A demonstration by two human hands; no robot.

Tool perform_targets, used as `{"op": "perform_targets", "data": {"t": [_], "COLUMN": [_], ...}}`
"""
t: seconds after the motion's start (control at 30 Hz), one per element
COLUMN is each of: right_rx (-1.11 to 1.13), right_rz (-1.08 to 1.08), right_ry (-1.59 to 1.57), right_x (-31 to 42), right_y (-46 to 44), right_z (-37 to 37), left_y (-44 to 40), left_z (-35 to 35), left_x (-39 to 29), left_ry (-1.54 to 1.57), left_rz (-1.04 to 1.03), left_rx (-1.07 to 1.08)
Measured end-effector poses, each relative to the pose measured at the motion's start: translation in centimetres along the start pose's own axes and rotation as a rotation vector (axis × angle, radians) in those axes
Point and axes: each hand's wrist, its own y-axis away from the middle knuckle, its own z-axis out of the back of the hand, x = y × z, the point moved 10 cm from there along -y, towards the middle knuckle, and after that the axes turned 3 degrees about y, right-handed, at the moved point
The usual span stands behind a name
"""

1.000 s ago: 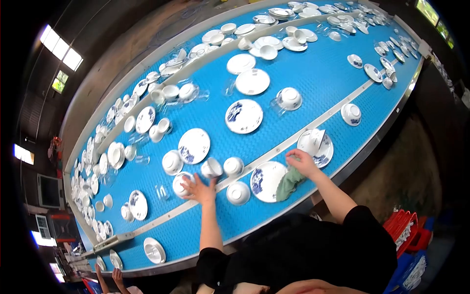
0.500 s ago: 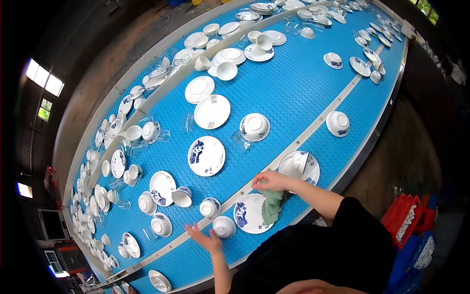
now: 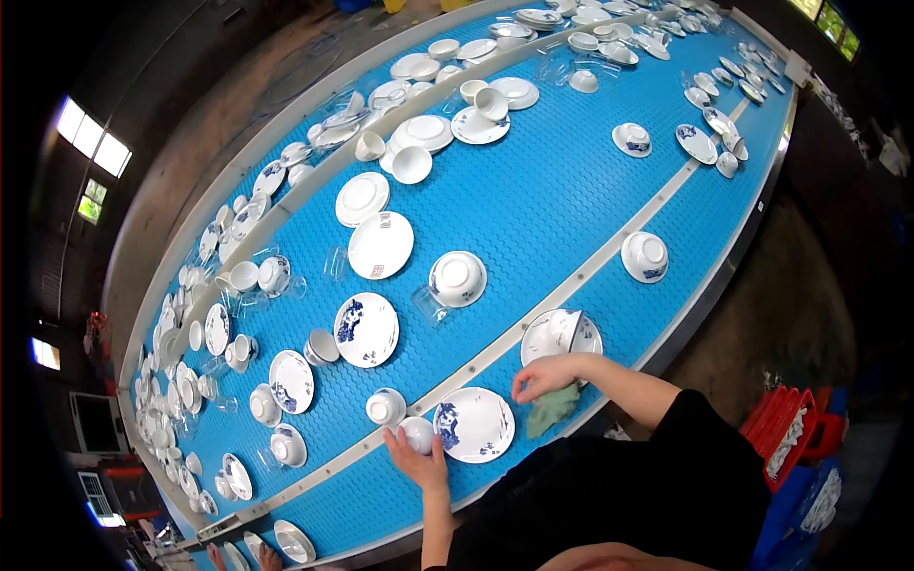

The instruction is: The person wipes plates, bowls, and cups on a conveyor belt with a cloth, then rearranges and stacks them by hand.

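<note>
My left hand [image 3: 419, 464] has its thumb and fingers around a small white bowl [image 3: 417, 432], which sits on the narrow near lane of the blue belt. Just right of it lies a white plate with a blue pattern [image 3: 481, 425]. Pinched in my right hand [image 3: 547, 377] is a green cloth [image 3: 552, 411], which hangs down beside that plate. Beyond this hand, another plate [image 3: 535, 341] carries a tilted white bowl [image 3: 577, 331]. A blue-patterned bowl [image 3: 385, 406] stands upside down by the divider, close to my left fingers.
A pale divider rail [image 3: 583, 276] splits the blue belt [image 3: 533, 190]. Plates, bowls and glasses spread across the far lanes. An upturned bowl [image 3: 645, 257] is on the near lane. Another person's hands [image 3: 268, 558] show at lower left. A red crate [image 3: 783, 428] stands at right.
My left hand has gone from open beside the small bowl to around it. The cloth is off the plate, held farther right. Dishes on the wide lane and near lane have shifted left.
</note>
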Motion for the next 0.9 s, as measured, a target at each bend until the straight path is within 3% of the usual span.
{"op": "perform_targets", "data": {"t": [0.03, 0.17, 0.3, 0.43, 0.6, 0.67, 0.9], "right_rx": [0.019, -0.467, -0.966, -1.157, -1.098, -1.064, -1.032], "right_rz": [0.005, 0.070, -0.120, 0.002, -0.190, -0.293, -0.230], "right_ry": [0.003, -0.036, 0.040, 0.392, 0.760, 1.045, 1.259], "right_x": [-0.9, -6.1, -11.7, -4.0, 3.5, 5.9, 6.4], "right_y": [0.5, 2.3, 4.6, 3.8, -3.2, -6.7, -16.8], "right_z": [0.2, 8.9, 20.8, 30.1, 38.8, 41.8, 49.4], "left_y": [0.1, -0.2, 0.1, -0.5, -0.8, -0.8, -1.2], "left_z": [-0.2, -1.3, -2.9, -5.4, -7.3, -8.1, -10.9], "left_x": [-0.5, -2.4, -4.7, -7.5, -10.7, -11.1, -13.3], "left_ry": [-0.008, 0.025, -0.011, 0.013, 0.022, 0.056, -0.013], "left_rz": [0.004, 0.064, 0.083, 0.089, 0.031, 0.047, 0.092], "left_rx": [-0.006, -0.031, -0.120, -0.146, -0.176, -0.153, -0.131]}}
